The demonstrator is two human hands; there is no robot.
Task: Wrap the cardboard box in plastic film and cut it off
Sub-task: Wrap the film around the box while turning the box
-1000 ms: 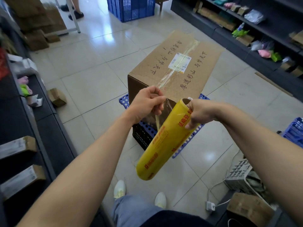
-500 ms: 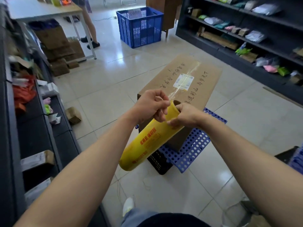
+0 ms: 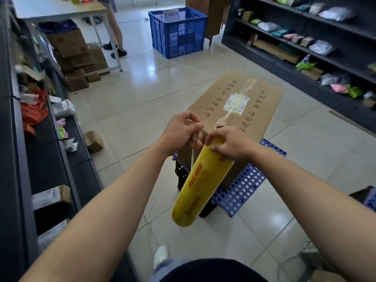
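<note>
The cardboard box sits on a blue perforated board laid over a black crate on the tiled floor, directly beyond the person's two hands and partly hidden by them at its near edge. Its top bears handwritten characters and a white shipping label, and a bunched strand of plastic film runs across that top from the far edge back toward the hands. The right hand grips the upper end of the yellow film roll, fingers curled over it, while the roll slants down and toward the person in front of the box. The left hand, just beside the right and touching the roll's end, pinches the gathered film with curled fingers. A blue slatted crate stands well behind the box, dark shelves line the right side, and a white bench stands at the back left.
</note>
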